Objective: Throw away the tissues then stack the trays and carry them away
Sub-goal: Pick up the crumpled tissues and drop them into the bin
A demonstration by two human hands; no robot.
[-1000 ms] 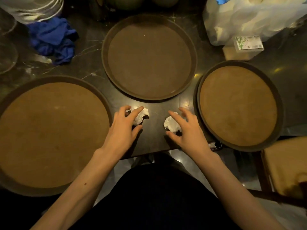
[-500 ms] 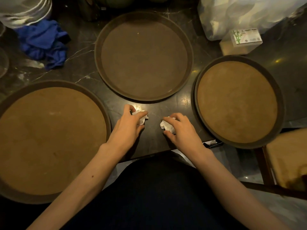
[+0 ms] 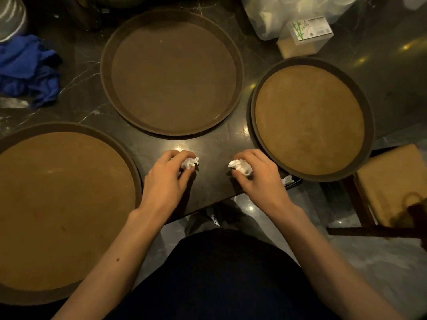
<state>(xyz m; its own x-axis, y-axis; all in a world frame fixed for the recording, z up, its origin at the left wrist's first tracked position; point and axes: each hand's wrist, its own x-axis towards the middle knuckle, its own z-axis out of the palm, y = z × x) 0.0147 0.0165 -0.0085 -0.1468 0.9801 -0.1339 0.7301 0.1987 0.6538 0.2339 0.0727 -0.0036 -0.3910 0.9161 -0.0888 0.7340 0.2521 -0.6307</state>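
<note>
Three round brown trays lie on a dark marble table: a large one at the left (image 3: 57, 204), a darker one at the back middle (image 3: 172, 70), a smaller one at the right (image 3: 309, 118) overhanging the table edge. Between them, near the front edge, my left hand (image 3: 167, 181) is closed around a crumpled white tissue (image 3: 190, 162). My right hand (image 3: 258, 179) grips a second crumpled white tissue (image 3: 240, 166). Both tissues poke out between the fingertips, just above the tabletop.
A blue cloth (image 3: 27, 70) lies at the back left beside stacked white dishes (image 3: 10, 17). A small box (image 3: 307, 35) and a plastic bag (image 3: 288, 10) sit at the back right. A small dark object (image 3: 291, 181) lies under the right tray's edge. A wooden chair (image 3: 392, 185) stands at the right.
Both hands have closed their fingers around the tissues, which were lying loose under open fingers a second ago. The view has shifted slightly.
</note>
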